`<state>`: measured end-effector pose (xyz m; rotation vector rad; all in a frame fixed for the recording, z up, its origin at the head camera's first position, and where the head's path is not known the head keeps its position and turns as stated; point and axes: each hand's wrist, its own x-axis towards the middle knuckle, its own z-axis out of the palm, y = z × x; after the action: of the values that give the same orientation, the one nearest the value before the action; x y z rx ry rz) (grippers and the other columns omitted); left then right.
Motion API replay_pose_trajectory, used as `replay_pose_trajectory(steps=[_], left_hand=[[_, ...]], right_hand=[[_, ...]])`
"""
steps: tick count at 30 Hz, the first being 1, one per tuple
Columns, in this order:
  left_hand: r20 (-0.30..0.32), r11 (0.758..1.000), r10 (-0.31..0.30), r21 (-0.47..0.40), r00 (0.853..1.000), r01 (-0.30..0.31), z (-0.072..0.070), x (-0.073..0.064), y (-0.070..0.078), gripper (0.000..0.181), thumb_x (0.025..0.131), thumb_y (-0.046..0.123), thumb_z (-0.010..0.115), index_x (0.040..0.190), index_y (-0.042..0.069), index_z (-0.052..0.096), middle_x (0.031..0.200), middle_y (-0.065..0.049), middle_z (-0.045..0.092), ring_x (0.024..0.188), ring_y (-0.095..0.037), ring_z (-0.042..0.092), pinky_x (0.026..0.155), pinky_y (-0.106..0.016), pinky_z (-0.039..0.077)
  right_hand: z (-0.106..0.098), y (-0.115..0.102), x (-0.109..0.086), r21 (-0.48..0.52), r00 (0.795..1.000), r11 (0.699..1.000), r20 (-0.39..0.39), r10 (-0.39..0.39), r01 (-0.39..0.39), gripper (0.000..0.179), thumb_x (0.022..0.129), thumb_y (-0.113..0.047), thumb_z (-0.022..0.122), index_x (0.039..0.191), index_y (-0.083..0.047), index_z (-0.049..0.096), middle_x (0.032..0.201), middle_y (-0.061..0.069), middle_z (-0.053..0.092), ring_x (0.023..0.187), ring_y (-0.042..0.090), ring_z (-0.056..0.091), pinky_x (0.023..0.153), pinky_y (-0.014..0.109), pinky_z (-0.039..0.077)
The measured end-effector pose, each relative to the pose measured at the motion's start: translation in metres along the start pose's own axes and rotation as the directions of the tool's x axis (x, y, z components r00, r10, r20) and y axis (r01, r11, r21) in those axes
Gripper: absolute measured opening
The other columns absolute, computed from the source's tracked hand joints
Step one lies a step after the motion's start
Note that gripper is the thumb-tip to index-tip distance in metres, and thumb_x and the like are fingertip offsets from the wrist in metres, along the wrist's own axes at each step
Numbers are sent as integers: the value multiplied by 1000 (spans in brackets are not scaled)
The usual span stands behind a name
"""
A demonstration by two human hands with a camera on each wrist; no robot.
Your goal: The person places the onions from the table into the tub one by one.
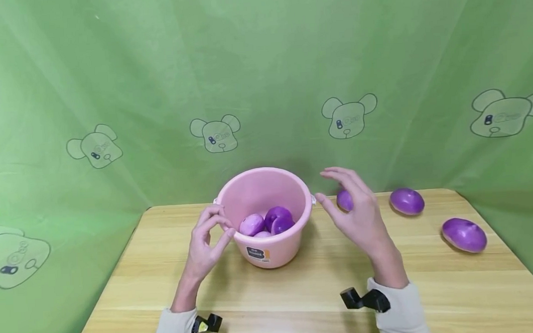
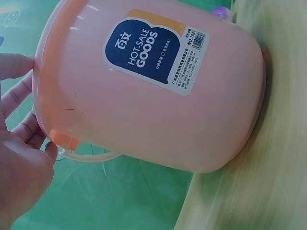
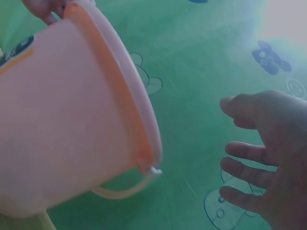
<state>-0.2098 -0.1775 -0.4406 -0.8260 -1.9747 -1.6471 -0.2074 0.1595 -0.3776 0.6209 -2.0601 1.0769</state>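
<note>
A pink bucket (image 1: 271, 249) stands upright on the table, with several purple onions (image 1: 251, 224) inside it. My left hand (image 1: 205, 242) holds the bucket's rim on its left side, thumb and fingers at the edge; the left wrist view shows the fingers (image 2: 24, 127) beside the handle joint. To the right of the bucket, my right hand (image 1: 359, 219) is raised with its fingers spread and nothing in them. A purple onion (image 1: 344, 200) lies behind that hand, partly hidden by it. In the right wrist view, a gap separates the right hand (image 3: 283, 148) from the rim.
Two more purple onions, one at the back right (image 1: 407, 201) and one nearer the right edge (image 1: 464, 235), lie on the wooden table (image 1: 283, 306). A green curtain (image 1: 261, 66) with bear-head drawings encloses the back and sides. The bucket's handle (image 3: 127, 191) hangs down behind it.
</note>
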Motion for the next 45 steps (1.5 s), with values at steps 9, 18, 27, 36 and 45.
replay_pose_trajectory(steps=[9, 18, 27, 36, 45], left_hand=[[7, 1000, -2, -12, 1000, 2, 2, 2, -2, 7, 87, -4, 71, 89, 1, 67, 110, -32, 52, 117, -52, 43, 119, -49, 30], [6, 1000, -4, -3, 1000, 4, 2, 2, -3, 8, 87, -5, 71, 88, 2, 67, 109, -31, 52, 116, -50, 45, 119, -48, 30], [-2, 1000, -2, 13, 1000, 2, 1, 0, -1, 11, 85, -7, 71, 88, 2, 68, 110, -15, 56, 118, -41, 48, 118, -46, 32], [-4, 1000, 2, 11, 1000, -2, 0, -1, 1, 6, 86, -4, 71, 89, 1, 67, 110, -14, 56, 120, -30, 49, 119, -47, 31], [-3, 1000, 9, 11, 1000, -9, 0, 0, 0, 9, 85, -6, 71, 88, 1, 67, 109, -14, 56, 118, -35, 49, 118, -47, 32]], right_hand=[[-20, 16, -2, -33, 996, 998, -73, 55, -58, 54, 83, -3, 84, 133, -8, 65, 139, 7, 61, 129, 27, 55, 106, 22, 44], [-38, 27, -6, -78, 986, 991, -138, 93, -104, 53, 84, -3, 82, 134, -9, 64, 140, 6, 61, 130, 22, 54, 105, 20, 42], [-62, 41, -13, -116, 962, 976, -226, 152, -182, 53, 84, -2, 82, 134, -10, 66, 139, 10, 61, 130, 14, 51, 103, 16, 39], [-82, 53, -21, -118, 910, 935, -297, 290, -336, 52, 88, -7, 79, 137, -15, 65, 143, -2, 57, 131, 6, 47, 107, 20, 37], [-97, 63, -26, -142, 880, 916, -365, 304, -376, 47, 89, -9, 78, 135, -13, 66, 141, -1, 59, 129, 5, 47, 108, 21, 37]])
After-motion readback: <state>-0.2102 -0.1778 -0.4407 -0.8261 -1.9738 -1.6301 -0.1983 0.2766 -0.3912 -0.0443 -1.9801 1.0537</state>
